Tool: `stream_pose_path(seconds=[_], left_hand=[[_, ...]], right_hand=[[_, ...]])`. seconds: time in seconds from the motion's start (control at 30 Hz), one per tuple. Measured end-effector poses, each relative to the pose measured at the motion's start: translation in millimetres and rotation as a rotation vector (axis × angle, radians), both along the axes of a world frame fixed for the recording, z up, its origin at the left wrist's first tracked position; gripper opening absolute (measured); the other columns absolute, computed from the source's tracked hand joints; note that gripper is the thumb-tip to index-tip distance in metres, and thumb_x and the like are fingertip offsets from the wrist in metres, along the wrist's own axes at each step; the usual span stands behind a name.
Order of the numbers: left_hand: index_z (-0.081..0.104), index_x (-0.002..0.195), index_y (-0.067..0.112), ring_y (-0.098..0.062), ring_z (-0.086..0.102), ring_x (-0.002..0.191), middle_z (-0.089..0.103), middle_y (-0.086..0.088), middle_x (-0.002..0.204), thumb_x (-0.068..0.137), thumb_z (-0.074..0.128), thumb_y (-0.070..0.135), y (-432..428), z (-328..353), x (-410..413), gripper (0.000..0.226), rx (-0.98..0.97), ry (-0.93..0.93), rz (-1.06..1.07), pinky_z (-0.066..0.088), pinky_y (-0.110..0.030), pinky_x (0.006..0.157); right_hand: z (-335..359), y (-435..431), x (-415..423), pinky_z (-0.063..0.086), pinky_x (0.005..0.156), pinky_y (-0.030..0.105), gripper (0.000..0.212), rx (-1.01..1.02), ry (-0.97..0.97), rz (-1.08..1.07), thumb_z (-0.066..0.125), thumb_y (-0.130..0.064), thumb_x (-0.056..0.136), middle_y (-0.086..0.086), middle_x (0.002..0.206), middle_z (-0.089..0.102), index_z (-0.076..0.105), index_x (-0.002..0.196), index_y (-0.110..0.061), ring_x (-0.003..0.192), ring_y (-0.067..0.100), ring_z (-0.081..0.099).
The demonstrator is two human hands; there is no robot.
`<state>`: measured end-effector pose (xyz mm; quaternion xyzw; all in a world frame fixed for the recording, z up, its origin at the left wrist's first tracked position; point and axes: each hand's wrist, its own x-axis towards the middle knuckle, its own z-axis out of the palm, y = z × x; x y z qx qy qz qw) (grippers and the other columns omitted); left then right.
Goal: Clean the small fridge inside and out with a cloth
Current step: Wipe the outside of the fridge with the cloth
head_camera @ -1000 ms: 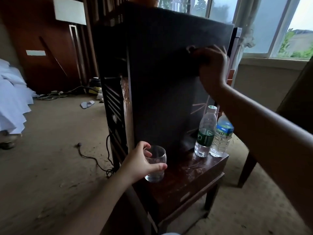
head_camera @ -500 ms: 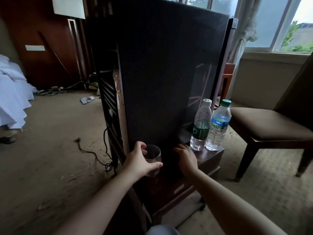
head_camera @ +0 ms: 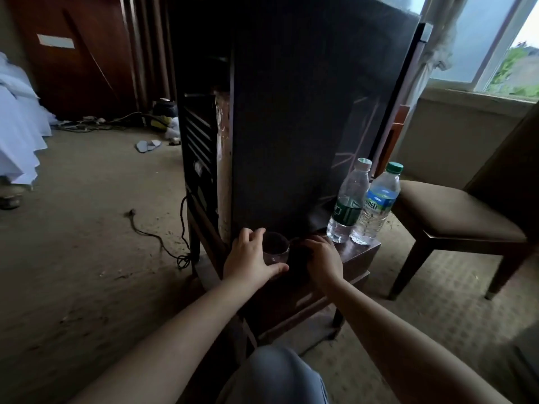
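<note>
The fridge [head_camera: 291,126] stands right in front of you at twelve o'clock, a tall black box turned so that you face its plain side wall. Its ribbed back is at nine o'clock and its door edge at three o'clock. It sits on a dark wooden surface [head_camera: 361,255], with only a narrow strip of wood bare at its foot.

Your left hand [head_camera: 250,258] is at the near corner of that strip. The thumb and fingers are curled round a clear glass [head_camera: 275,247] that stands upright on the wood, just in front of the fridge wall. Your right hand [head_camera: 323,258] lies palm down at three o'clock of the glass, close beside it, fingers bent over a dark patch [head_camera: 297,253]. You cannot tell whether that hand grips anything, as the spot is too dim.

At two o'clock of your right hand two water bottles stand upright and touching, the white-capped bottle [head_camera: 348,202] nearer the fridge and the green-capped bottle [head_camera: 376,205] at the surface's outer corner.

A chair [head_camera: 455,211] stands at three o'clock, under the window [head_camera: 481,39]. A power cord [head_camera: 157,240] trails over the floor [head_camera: 73,228] at nine o'clock, with slippers [head_camera: 148,145] and a bed [head_camera: 17,132] farther off at ten o'clock.
</note>
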<state>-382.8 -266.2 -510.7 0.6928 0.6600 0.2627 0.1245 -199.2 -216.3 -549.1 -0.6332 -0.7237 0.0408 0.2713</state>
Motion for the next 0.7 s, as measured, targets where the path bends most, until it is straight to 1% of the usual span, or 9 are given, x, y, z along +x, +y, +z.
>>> stream_pose_path(seconds=[0.1, 0.17, 0.23, 0.33, 0.4, 0.5, 0.6, 0.7], left_hand=[[0.020, 0.148, 0.022, -0.020, 0.036, 0.134, 0.032, -0.002, 0.145, 0.068, 0.074, 0.059, -5.1, 0.2, -7.6, 0.103, -0.057, -0.054, -0.019, 0.038, -0.034, 0.101], [0.020, 0.148, 0.021, -0.020, 0.037, 0.134, 0.035, -0.004, 0.147, 0.069, 0.075, 0.057, -12.2, 2.1, -17.7, 0.103, -0.067, -0.087, -0.032, 0.036, -0.034, 0.104], [0.023, 0.147, 0.021, -0.019, 0.041, 0.131, 0.039, -0.002, 0.145, 0.073, 0.071, 0.058, -23.5, 4.9, -34.0, 0.096, -0.058, -0.061, -0.026, 0.039, -0.034, 0.103], [0.034, 0.142, 0.020, -0.016, 0.051, 0.119, 0.050, 0.001, 0.134, 0.078, 0.069, 0.055, -48.6, 19.2, -74.8, 0.081, -0.035, -0.054, 0.019, 0.045, -0.031, 0.095], [0.042, 0.135, 0.016, -0.019, 0.057, 0.110, 0.057, 0.000, 0.123, 0.080, 0.070, 0.050, -72.4, 25.8, -107.1, 0.070, -0.031, -0.053, 0.072, 0.047, -0.031, 0.089], [0.051, 0.127, 0.012, -0.021, 0.059, 0.103, 0.061, -0.001, 0.112, 0.082, 0.071, 0.041, -114.8, 35.3, -152.1, 0.057, -0.022, -0.046, 0.187, 0.045, -0.028, 0.084], [0.054, 0.123, 0.011, -0.022, 0.060, 0.100, 0.062, -0.003, 0.109, 0.081, 0.071, 0.037, -159.0, 42.0, -187.1, 0.051, 0.002, -0.076, 0.293, 0.045, -0.028, 0.085], [0.058, 0.118, 0.014, -0.020, 0.060, 0.098, 0.062, 0.000, 0.105, 0.081, 0.070, 0.036, -206.2, 47.4, -216.5, 0.045, 0.020, -0.079, 0.383, 0.047, -0.029, 0.086]], right_hand=[[9.2, -16.2, 2.1, 0.045, 0.091, 0.032, 0.047, 0.061, 0.077, -0.059, 0.058, 0.002, 0.080, -0.008, 0.118, 0.064, 0.071, 0.113, -0.030, 0.113, 0.019, 0.052], [12.2, -26.7, 7.9, 0.048, 0.087, 0.034, 0.048, 0.098, 0.148, -0.107, 0.060, 0.003, 0.079, -0.008, 0.118, 0.064, 0.070, 0.113, -0.030, 0.109, 0.021, 0.056], [16.2, -43.8, 13.6, 0.050, 0.084, 0.033, 0.049, 0.148, 0.261, -0.171, 0.061, 0.006, 0.077, -0.004, 0.116, 0.065, 0.071, 0.112, -0.027, 0.107, 0.023, 0.058], [26.4, -79.3, 10.0, 0.045, 0.081, 0.031, 0.047, 0.327, 0.374, -0.216, 0.062, 0.009, 0.072, 0.006, 0.110, 0.067, 0.072, 0.109, -0.018, 0.102, 0.032, 0.058], [33.0, -105.7, -12.1, 0.042, 0.083, 0.031, 0.046, 0.436, 0.391, -0.155, 0.060, 0.012, 0.069, 0.010, 0.107, 0.067, 0.073, 0.106, -0.013, 0.100, 0.034, 0.058], [46.8, -138.2, -70.1, 0.042, 0.089, 0.030, 0.044, 0.528, 0.418, 0.021, 0.059, 0.011, 0.071, 0.009, 0.111, 0.066, 0.072, 0.106, -0.011, 0.103, 0.030, 0.057], [63.8, -153.2, -130.1, 0.038, 0.089, 0.023, 0.044, 0.513, 0.417, 0.213, 0.058, 0.007, 0.072, 0.003, 0.112, 0.066, 0.072, 0.107, -0.016, 0.103, 0.027, 0.053], [64.8, -163.5, -175.7, 0.033, 0.082, 0.017, 0.042, 0.448, 0.412, 0.318, 0.060, 0.004, 0.074, 0.002, 0.110, 0.066, 0.073, 0.108, -0.019, 0.101, 0.027, 0.053]])
